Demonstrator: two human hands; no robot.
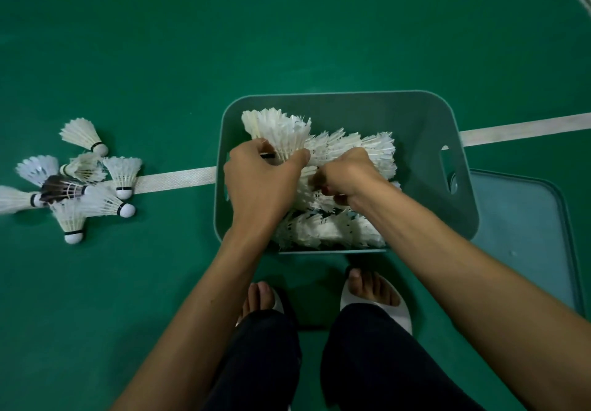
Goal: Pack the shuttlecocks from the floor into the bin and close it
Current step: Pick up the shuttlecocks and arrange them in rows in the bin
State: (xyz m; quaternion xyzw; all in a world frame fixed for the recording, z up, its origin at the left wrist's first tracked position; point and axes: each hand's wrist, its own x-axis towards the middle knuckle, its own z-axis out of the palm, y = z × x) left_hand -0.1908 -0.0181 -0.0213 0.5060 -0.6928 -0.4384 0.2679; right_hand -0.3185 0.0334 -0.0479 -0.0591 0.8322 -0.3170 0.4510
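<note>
Left hand (262, 183) grips white feather shuttlecock stack (281, 129); teal plastic bin (415, 116) beneath; right hand (348, 174) curled into feathers, grip unclear. Light, crushable: hold corks, not skirts.

Matt teal plastic bin (425, 129), feathered white shuttlecocks (345, 154), smooth matt green floor (287, 42), translucent plastic lid (524, 234)

The right grip (348, 174) buries its fingertips in the feathers of the bin (425, 116) — what they hold cannot be told. The left grip (259, 183) covers the corks of its bunch of shuttlecocks (281, 129). At nine o'clock a shuttlecock (12, 199) is cut by the edge; at four o'clock the lid (524, 234) lies partly behind bin and forearm.
</note>
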